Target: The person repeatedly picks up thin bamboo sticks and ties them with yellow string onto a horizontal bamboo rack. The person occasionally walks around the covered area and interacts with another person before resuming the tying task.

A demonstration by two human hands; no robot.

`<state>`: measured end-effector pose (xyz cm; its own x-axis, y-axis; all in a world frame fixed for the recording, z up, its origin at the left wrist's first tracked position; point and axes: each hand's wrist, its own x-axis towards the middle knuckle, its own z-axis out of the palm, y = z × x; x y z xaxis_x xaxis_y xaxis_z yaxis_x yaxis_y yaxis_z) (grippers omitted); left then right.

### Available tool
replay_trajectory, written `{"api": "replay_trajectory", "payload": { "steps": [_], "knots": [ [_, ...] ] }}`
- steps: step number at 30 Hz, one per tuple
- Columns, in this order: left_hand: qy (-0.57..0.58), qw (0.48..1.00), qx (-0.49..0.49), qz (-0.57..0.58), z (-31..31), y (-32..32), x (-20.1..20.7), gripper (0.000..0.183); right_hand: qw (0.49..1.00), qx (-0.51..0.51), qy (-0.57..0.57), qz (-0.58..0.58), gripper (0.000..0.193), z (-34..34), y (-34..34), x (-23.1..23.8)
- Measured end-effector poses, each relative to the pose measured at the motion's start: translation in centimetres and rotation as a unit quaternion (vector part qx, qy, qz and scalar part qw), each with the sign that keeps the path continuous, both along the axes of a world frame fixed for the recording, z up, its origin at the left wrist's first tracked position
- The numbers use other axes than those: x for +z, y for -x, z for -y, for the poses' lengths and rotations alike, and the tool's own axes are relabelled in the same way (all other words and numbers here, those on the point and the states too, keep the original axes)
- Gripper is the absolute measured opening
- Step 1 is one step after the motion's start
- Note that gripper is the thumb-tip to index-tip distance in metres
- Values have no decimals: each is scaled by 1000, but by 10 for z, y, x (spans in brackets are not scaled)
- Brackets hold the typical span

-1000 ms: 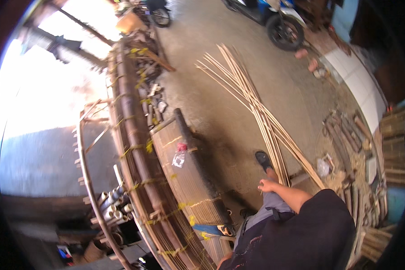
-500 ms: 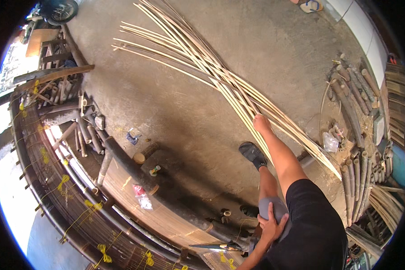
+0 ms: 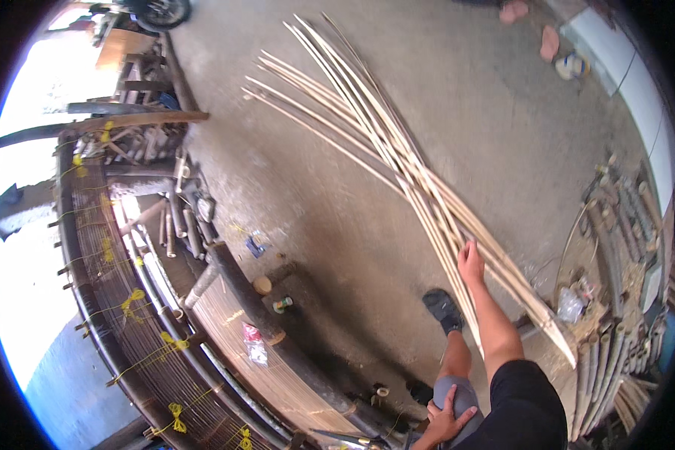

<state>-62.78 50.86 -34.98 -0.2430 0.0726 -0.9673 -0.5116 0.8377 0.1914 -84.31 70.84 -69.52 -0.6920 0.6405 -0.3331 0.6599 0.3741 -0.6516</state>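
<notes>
Long, pale bamboo strips (image 3: 409, 176) lie in a loose, crossing bundle on the concrete floor, fanned out at their far ends. My right hand (image 3: 470, 264) is closed around strip in the near part of the bundle; exactly how many strips it grips is hidden by the fingers. My left hand (image 3: 444, 421) rests with spread fingers on my grey-clothed knee (image 3: 461, 394), holding nothing. Just left of the strips' near part is my foot in a dark shoe (image 3: 442, 310).
A bamboo-pole frame (image 3: 251, 289) with slats and yellow ties stands at left. Cut bamboo pieces (image 3: 604, 364) and a clear plastic bag (image 3: 570, 306) lie right. Bare feet (image 3: 550, 43) and a sandal (image 3: 571, 67) are far right; a motorbike wheel (image 3: 163, 11) is far left.
The view has shifted, so the scene sits further right and lower, and bare feet show more at the far right. My right hand keeps its grip; my left hand stays on the knee.
</notes>
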Motion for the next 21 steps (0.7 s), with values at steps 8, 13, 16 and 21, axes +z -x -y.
{"api": "replay_trajectory", "payload": {
  "steps": [8, 13, 16, 21],
  "knots": [
    [-55, 996, 57, -27, 21, -11, 23, 57, 983, -52, 12, -178, 23, -4, 28, 329],
    [-271, 809, 509, -116, 75, -1, -17, 23, 940, 22, -84, -330, 21, 3, 121, 483],
    [-95, 918, 108, -369, 117, 100, 105, 59, 905, 78, -36, -417, 21, 64, 197, 544],
    [-21, 744, 247, -620, 167, 171, 296, 45, 838, 167, 170, -491, 31, 238, 241, 678]
  ]
}}
